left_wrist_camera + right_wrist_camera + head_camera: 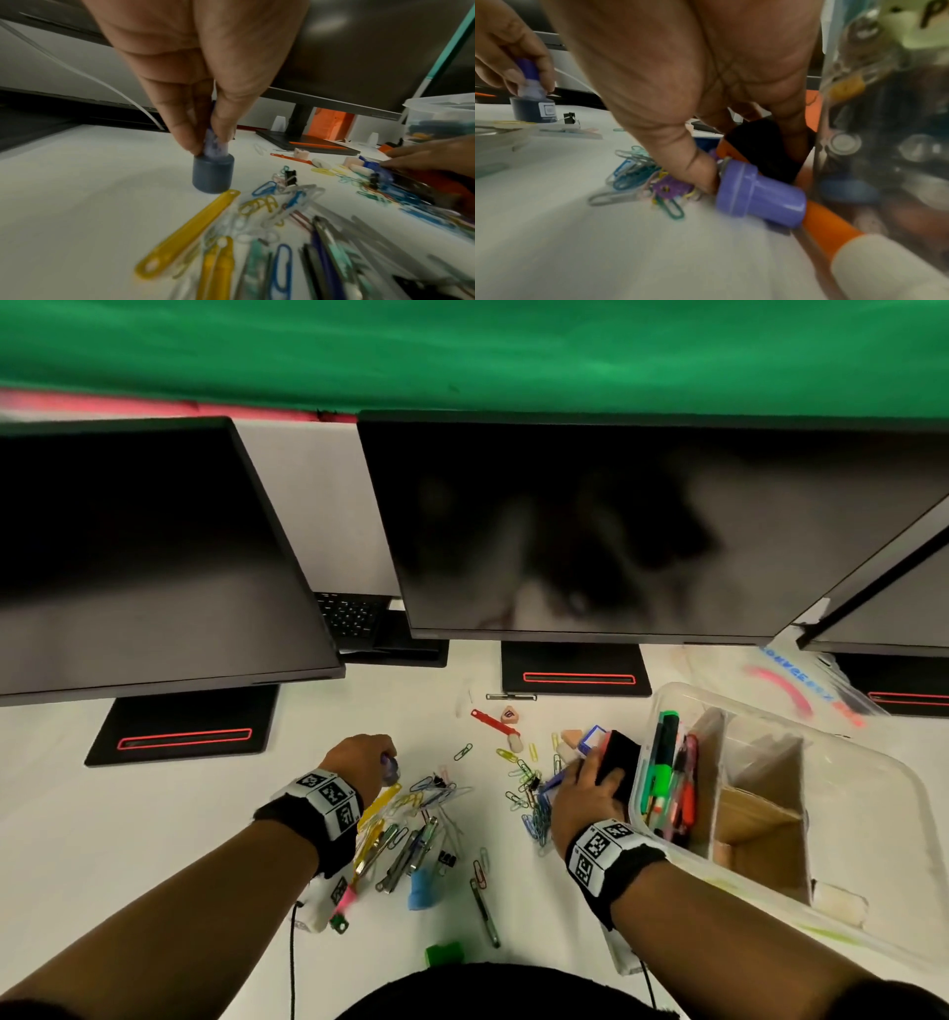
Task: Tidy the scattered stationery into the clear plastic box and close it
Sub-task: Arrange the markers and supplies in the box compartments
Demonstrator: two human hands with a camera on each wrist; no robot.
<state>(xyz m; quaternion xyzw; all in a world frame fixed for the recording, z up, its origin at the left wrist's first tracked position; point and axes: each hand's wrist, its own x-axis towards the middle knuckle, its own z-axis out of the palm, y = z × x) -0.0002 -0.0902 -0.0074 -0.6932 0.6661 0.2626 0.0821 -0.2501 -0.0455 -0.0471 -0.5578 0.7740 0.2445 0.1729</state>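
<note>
Left hand (195, 67) pinching a small cylindrical stamp (213, 172) left of centre, right hand (585, 793) gripping a black block (619, 760) beside the clear ribbed box (832, 762) lower right, glossy wire clips (536, 814) lying across the white counter (154, 814).

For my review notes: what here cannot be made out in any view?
- Right hand grip: the black item and palm hide its fingers in the head and right wrist views.
- Box lid: not seen in any view.
- Stamp label: blurred in the right wrist view.
- Clips: motion-blurred in the left wrist view.

White desk (154, 814); paper clips (536, 814) (scattered); clear box (873, 793)
</note>
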